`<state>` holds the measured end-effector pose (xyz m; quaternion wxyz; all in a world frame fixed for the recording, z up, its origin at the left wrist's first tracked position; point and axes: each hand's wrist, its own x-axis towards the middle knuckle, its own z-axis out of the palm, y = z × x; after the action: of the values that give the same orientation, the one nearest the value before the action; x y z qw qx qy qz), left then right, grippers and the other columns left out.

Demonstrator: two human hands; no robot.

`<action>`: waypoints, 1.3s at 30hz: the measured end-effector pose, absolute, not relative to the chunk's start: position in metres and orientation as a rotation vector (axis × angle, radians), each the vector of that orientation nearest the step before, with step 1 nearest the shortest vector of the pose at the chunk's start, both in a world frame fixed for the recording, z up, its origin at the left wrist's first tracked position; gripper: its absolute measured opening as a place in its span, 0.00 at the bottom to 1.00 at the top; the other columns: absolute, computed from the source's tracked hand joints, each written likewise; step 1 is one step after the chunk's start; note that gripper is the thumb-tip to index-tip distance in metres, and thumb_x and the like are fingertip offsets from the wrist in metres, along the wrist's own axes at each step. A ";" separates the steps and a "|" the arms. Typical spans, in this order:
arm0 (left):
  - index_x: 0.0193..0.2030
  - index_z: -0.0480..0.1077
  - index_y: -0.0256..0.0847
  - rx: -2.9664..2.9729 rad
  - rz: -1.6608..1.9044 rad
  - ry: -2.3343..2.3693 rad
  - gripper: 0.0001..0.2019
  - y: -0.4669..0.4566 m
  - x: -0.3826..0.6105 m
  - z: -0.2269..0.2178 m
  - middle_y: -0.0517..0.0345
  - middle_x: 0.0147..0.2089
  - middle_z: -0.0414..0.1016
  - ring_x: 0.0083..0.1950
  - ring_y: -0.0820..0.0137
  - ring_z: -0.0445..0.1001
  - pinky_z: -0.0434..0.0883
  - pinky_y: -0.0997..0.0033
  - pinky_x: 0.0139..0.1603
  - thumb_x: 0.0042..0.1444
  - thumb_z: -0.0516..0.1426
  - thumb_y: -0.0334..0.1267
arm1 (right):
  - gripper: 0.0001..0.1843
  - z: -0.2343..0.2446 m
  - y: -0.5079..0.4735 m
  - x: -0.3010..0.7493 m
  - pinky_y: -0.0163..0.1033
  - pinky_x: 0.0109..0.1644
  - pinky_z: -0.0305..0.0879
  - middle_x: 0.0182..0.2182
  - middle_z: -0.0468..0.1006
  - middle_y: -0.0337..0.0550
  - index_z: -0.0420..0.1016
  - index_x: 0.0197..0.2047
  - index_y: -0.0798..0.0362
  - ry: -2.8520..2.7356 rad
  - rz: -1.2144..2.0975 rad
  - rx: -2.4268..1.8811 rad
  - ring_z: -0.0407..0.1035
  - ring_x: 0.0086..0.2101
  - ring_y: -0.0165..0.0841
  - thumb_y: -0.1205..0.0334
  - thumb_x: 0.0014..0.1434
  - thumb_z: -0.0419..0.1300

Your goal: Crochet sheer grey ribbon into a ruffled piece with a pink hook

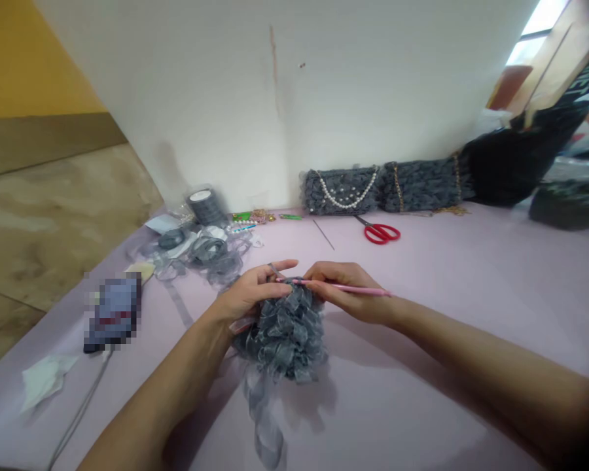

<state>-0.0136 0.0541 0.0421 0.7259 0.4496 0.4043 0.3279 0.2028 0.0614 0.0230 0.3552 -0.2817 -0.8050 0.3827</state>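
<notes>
My right hand (346,292) is shut on a pink crochet hook (360,288), whose tip reaches into the top of a ruffled grey organza ribbon piece (282,337). My left hand (252,292) holds that piece from the left, with a thin ribbon strand running over its raised fingers. The hook's tip is hidden among the ruffles and fingers. A loose ribbon tail (264,418) hangs down from the piece onto the lilac cloth (446,281) under my arms.
Beyond my hands lie red-handled scissors (380,232), a needle (324,234), a grey ribbon spool (205,206), and loose grey ribbon (211,256). A ruffled grey bag with a pearl strap (341,191) and a second grey bag (422,186) stand against the white wall (275,98).
</notes>
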 end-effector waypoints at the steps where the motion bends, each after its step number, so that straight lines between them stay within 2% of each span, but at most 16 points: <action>1: 0.62 0.65 0.40 1.021 0.740 0.914 0.33 0.054 -0.016 0.042 0.58 0.37 0.73 0.34 0.73 0.74 0.66 0.74 0.35 0.47 0.66 0.33 | 0.16 0.025 0.062 0.203 0.33 0.29 0.61 0.26 0.71 0.39 0.71 0.33 0.55 -2.093 1.034 -0.737 0.64 0.26 0.27 0.54 0.67 0.52; 4: 0.60 0.67 0.40 1.082 0.765 0.955 0.32 0.053 -0.021 0.042 0.62 0.34 0.70 0.32 0.76 0.71 0.65 0.76 0.33 0.47 0.66 0.34 | 0.16 0.032 0.062 0.204 0.34 0.33 0.64 0.29 0.75 0.41 0.73 0.37 0.56 -2.122 1.077 -0.776 0.69 0.30 0.29 0.54 0.67 0.51; 8: 0.59 0.68 0.39 1.104 0.764 0.979 0.30 0.051 -0.025 0.045 0.61 0.34 0.70 0.32 0.76 0.71 0.65 0.77 0.33 0.46 0.66 0.34 | 0.17 0.037 0.060 0.204 0.36 0.38 0.68 0.32 0.79 0.43 0.74 0.38 0.55 -2.111 1.142 -0.856 0.73 0.34 0.31 0.54 0.67 0.50; 12: 0.56 0.71 0.40 1.109 0.752 0.967 0.27 0.052 -0.030 0.044 0.61 0.32 0.70 0.30 0.76 0.70 0.64 0.77 0.31 0.47 0.65 0.33 | 0.16 0.032 0.061 0.204 0.40 0.45 0.70 0.35 0.81 0.46 0.72 0.40 0.56 -1.899 1.489 -0.799 0.76 0.38 0.34 0.53 0.67 0.51; 15: 0.54 0.74 0.40 1.047 0.762 0.982 0.25 0.051 -0.026 0.040 0.58 0.35 0.75 0.32 0.73 0.73 0.66 0.75 0.33 0.45 0.65 0.32 | 0.15 0.025 0.061 0.200 0.41 0.45 0.70 0.35 0.80 0.46 0.71 0.37 0.55 -1.718 1.671 -0.713 0.76 0.38 0.34 0.53 0.67 0.52; 17: 0.53 0.74 0.40 1.010 0.759 0.960 0.24 0.047 -0.019 0.036 0.54 0.38 0.78 0.35 0.70 0.75 0.69 0.72 0.37 0.45 0.65 0.33 | 0.16 0.021 0.058 0.194 0.37 0.38 0.67 0.30 0.77 0.41 0.68 0.31 0.54 -1.699 1.575 -0.759 0.72 0.33 0.31 0.53 0.66 0.53; 20: 0.52 0.74 0.39 1.049 0.771 0.891 0.23 0.043 -0.008 0.031 0.51 0.39 0.80 0.39 0.66 0.77 0.70 0.67 0.43 0.47 0.66 0.36 | 0.21 0.017 0.053 0.186 0.32 0.26 0.55 0.22 0.66 0.34 0.59 0.24 0.53 -1.745 1.273 -0.899 0.60 0.24 0.25 0.52 0.65 0.54; 24: 0.48 0.77 0.39 1.407 0.807 1.020 0.16 0.044 -0.009 0.035 0.47 0.47 0.79 0.48 0.60 0.76 0.68 0.60 0.52 0.55 0.61 0.44 | 0.22 0.018 0.054 0.184 0.32 0.25 0.50 0.20 0.63 0.33 0.59 0.23 0.53 -1.770 1.192 -0.924 0.56 0.22 0.25 0.50 0.65 0.53; 28: 0.44 0.79 0.43 1.875 0.885 1.293 0.14 0.047 -0.022 0.043 0.51 0.52 0.77 0.55 0.59 0.72 0.62 0.61 0.59 0.56 0.60 0.47 | 0.22 0.019 0.054 0.186 0.32 0.24 0.50 0.20 0.62 0.33 0.57 0.23 0.52 -1.787 1.171 -0.960 0.56 0.22 0.25 0.50 0.65 0.53; 31: 0.52 0.76 0.44 1.848 0.908 1.292 0.19 0.044 -0.021 0.042 0.52 0.50 0.78 0.52 0.60 0.73 0.64 0.63 0.55 0.55 0.61 0.46 | 0.22 0.017 0.050 0.185 0.32 0.24 0.50 0.20 0.61 0.33 0.56 0.24 0.51 -1.865 1.059 -0.995 0.56 0.22 0.26 0.50 0.66 0.51; 34: 0.64 0.63 0.40 1.548 0.936 1.126 0.31 0.038 -0.006 0.034 0.53 0.44 0.78 0.46 0.66 0.75 0.66 0.67 0.50 0.54 0.62 0.39 | 0.18 0.011 0.047 0.183 0.33 0.23 0.47 0.19 0.58 0.32 0.54 0.26 0.50 -2.056 0.712 -1.004 0.52 0.20 0.25 0.54 0.66 0.50; 37: 0.66 0.58 0.38 1.177 1.082 1.006 0.35 0.033 0.010 0.025 0.58 0.40 0.77 0.42 0.70 0.75 0.66 0.70 0.46 0.50 0.63 0.35 | 0.15 0.003 0.047 0.182 0.34 0.23 0.45 0.21 0.58 0.33 0.52 0.28 0.49 -2.180 0.308 -0.975 0.49 0.19 0.26 0.58 0.66 0.49; 39: 0.63 0.60 0.38 0.972 1.110 0.926 0.35 0.033 0.015 0.023 0.60 0.37 0.76 0.38 0.72 0.74 0.67 0.72 0.43 0.48 0.65 0.34 | 0.13 -0.001 0.049 0.182 0.35 0.24 0.50 0.25 0.63 0.37 0.54 0.30 0.49 -2.190 0.187 -0.903 0.54 0.21 0.27 0.60 0.67 0.48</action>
<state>0.0151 0.0325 0.0230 0.6441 0.4267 0.4067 0.4875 0.1818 0.0486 -0.0014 0.3734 -0.3526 -0.8549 0.0731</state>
